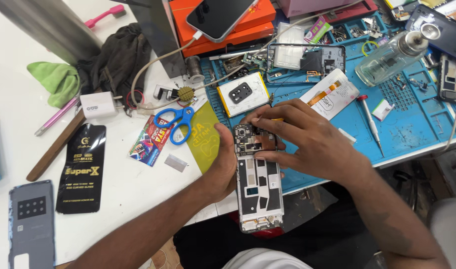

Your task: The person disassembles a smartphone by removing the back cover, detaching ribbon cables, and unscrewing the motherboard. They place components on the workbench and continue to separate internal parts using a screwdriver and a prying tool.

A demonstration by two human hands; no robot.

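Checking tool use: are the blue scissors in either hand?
No, the scissors lie on the white table, while the left hand and right hand are both on the opened phone.

Left of the opened phone (258,179) lie the scissors (175,122); behind it, the battery (243,93); right, the screwdriver (370,119).

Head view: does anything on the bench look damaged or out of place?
The opened phone juts past the blue mat's near edge, borne only by the left hand and right hand. Loose parts litter the mat's trays. Nothing looks spilled.
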